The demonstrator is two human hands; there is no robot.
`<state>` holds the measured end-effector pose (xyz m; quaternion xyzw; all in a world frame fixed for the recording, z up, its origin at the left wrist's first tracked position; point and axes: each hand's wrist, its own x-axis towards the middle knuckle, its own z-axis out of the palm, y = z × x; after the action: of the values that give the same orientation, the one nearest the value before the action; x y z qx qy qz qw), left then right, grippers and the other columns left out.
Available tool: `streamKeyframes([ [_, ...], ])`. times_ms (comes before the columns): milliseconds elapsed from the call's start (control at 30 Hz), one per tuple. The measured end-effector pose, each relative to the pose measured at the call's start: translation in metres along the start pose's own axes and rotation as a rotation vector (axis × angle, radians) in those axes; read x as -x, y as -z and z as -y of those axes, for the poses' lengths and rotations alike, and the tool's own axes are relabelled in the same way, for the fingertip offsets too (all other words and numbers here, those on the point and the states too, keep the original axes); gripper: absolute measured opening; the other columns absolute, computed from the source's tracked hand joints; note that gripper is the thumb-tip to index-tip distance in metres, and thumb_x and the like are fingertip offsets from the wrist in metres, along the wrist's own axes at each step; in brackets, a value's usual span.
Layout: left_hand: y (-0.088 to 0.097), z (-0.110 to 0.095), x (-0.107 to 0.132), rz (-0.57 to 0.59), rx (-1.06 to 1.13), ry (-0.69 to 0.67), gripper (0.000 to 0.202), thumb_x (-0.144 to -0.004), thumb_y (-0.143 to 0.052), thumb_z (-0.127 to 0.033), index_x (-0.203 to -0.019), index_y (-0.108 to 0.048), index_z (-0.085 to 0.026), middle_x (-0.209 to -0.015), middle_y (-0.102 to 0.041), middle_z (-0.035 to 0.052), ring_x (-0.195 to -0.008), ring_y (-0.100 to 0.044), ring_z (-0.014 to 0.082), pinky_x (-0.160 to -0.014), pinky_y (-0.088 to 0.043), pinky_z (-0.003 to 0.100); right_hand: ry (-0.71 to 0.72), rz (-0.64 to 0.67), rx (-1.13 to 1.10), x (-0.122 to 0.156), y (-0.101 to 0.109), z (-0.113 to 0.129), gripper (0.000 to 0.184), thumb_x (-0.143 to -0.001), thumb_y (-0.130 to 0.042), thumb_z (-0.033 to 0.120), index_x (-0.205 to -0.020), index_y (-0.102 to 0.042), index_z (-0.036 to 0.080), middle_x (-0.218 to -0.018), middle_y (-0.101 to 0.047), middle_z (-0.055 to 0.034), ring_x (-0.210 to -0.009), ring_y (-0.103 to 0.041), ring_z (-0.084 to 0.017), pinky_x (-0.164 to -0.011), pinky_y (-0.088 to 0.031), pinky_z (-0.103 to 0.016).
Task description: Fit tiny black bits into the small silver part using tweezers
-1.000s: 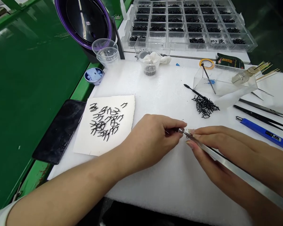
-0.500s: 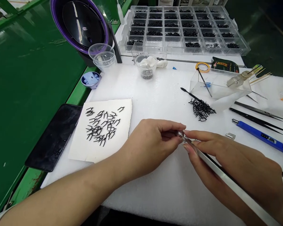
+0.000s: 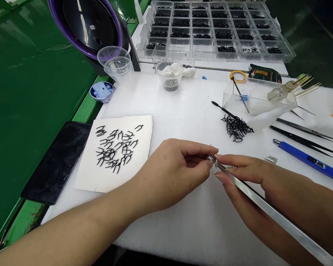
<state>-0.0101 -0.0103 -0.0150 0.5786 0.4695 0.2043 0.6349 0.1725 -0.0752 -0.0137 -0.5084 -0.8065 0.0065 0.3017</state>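
Note:
Near the middle of the white table (image 3: 177, 111), my left hand (image 3: 172, 170) is closed, thumb and forefinger pinching a small shiny piece (image 3: 210, 158) mostly hidden by the fingertips. My right hand (image 3: 277, 192) grips long silver tweezers (image 3: 269, 210), whose narrow tip meets that piece. Tiny dark specks show on the table just behind the fingertips. To the left, a white sheet (image 3: 86, 177) carries many small black two-pronged pieces (image 3: 109, 153). Beyond my right hand lies a heap of similar black pieces (image 3: 237, 129) with a dark spatula-like tool (image 3: 220, 108) against it.
A compartment box (image 3: 208, 57) of black pieces spans the back. Clear cups (image 3: 118, 66), a cup of fine grey bits (image 3: 170, 85) and a purple-rimmed device (image 3: 91, 29) stand left. Right lie black tweezers (image 3: 299, 140), a blue cutter (image 3: 310, 160) and a clear tray (image 3: 235, 101).
The view has shifted slightly, so the sheet and cups sit further left. Both hands keep their hold, with the tweezer tip still at the small piece; the right hand's angle differs a little.

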Motion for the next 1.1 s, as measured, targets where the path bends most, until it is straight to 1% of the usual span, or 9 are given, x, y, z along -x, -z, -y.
streamKeyframes([
  [67,0.0,-0.001,0.0,0.004,0.002,0.01,0.026,-0.086,-0.068,-0.025,-0.109,-0.077,-0.023,-0.101,-0.08,-0.0054,-0.096,-0.074,0.0124,-0.086,-0.058,0.017,-0.01,0.001,-0.017,0.0,0.0,0.0,0.007,-0.086,-0.07,0.015,-0.086,-0.068,0.021,-0.095,-0.079,-0.0015,-0.089,-0.077,-0.018,-0.089,-0.06,-0.022],
  [233,0.002,-0.006,-0.002,0.062,-0.034,0.044,0.025,-0.087,-0.064,-0.021,-0.108,-0.078,-0.024,-0.104,-0.08,-0.0021,-0.101,-0.074,0.0186,-0.087,-0.059,0.025,-0.033,0.019,-0.055,-0.001,0.001,0.0,0.006,-0.087,-0.07,0.016,-0.087,-0.066,0.021,-0.098,-0.079,-0.0006,-0.089,-0.076,-0.014,-0.09,-0.058,-0.019],
  [333,0.003,-0.002,-0.001,0.068,-0.038,0.025,0.025,-0.089,-0.062,-0.022,-0.108,-0.078,-0.026,-0.107,-0.079,-0.0017,-0.103,-0.073,0.0203,-0.087,-0.059,0.025,-0.075,0.016,-0.052,-0.002,0.003,0.0,0.007,-0.087,-0.07,0.017,-0.088,-0.066,0.023,-0.099,-0.08,0.0015,-0.088,-0.076,-0.013,-0.088,-0.057,-0.018],
  [500,0.004,0.009,0.001,0.052,-0.04,-0.042,0.025,-0.091,-0.063,-0.023,-0.109,-0.077,-0.032,-0.106,-0.079,-0.0048,-0.102,-0.073,0.0181,-0.085,-0.057,0.022,-0.147,0.063,0.035,-0.005,0.004,0.002,0.0,-0.092,-0.063,0.027,-0.092,-0.063,0.027,-0.101,-0.079,0.0072,-0.086,-0.076,-0.01,-0.076,-0.057,-0.018],
  [600,0.004,0.01,0.001,0.057,-0.037,-0.05,0.024,-0.091,-0.063,-0.023,-0.109,-0.077,-0.032,-0.105,-0.079,-0.0046,-0.102,-0.073,0.0179,-0.085,-0.057,0.022,-0.181,0.098,0.074,-0.004,0.005,0.002,0.005,-0.094,-0.06,0.033,-0.095,-0.062,0.029,-0.102,-0.079,0.0088,-0.083,-0.076,-0.01,-0.07,-0.056,-0.022],
  [700,0.004,0.007,0.0,0.073,-0.029,-0.023,0.025,-0.091,-0.063,-0.023,-0.11,-0.077,-0.03,-0.106,-0.079,-0.0035,-0.102,-0.073,0.0186,-0.085,-0.057,0.023,-0.191,0.103,0.076,-0.003,0.006,0.001,0.006,-0.093,-0.06,0.035,-0.095,-0.062,0.03,-0.103,-0.079,0.0097,-0.078,-0.076,-0.011,-0.067,-0.056,-0.024],
  [800,0.004,0.003,0.001,0.075,-0.021,-0.008,0.025,-0.09,-0.062,-0.023,-0.11,-0.077,-0.029,-0.106,-0.079,-0.0025,-0.101,-0.073,0.0194,-0.086,-0.057,0.025,-0.174,0.086,0.043,-0.003,0.006,0.001,0.004,-0.091,-0.062,0.032,-0.095,-0.062,0.03,-0.102,-0.079,0.0088,-0.075,-0.075,-0.011,-0.068,-0.056,-0.024],
  [967,0.005,-0.008,0.001,0.112,-0.04,0.045,0.026,-0.089,-0.062,-0.023,-0.11,-0.078,-0.025,-0.105,-0.079,0.0002,-0.1,-0.073,0.0215,-0.085,-0.058,0.029,-0.21,0.07,-0.018,-0.003,0.005,0.001,0.004,-0.09,-0.064,0.03,-0.094,-0.064,0.029,-0.101,-0.079,0.0063,-0.08,-0.076,-0.013,-0.068,-0.057,-0.026],
  [1100,0.006,-0.014,0.0,0.109,-0.025,0.041,0.026,-0.087,-0.063,-0.022,-0.107,-0.079,-0.024,-0.101,-0.08,0.0002,-0.094,-0.073,0.0202,-0.081,-0.058,0.028,-0.205,0.039,-0.084,-0.002,0.003,-0.002,0.004,-0.089,-0.066,0.027,-0.093,-0.065,0.028,-0.1,-0.079,0.0053,-0.083,-0.077,-0.014,-0.066,-0.059,-0.026],
])
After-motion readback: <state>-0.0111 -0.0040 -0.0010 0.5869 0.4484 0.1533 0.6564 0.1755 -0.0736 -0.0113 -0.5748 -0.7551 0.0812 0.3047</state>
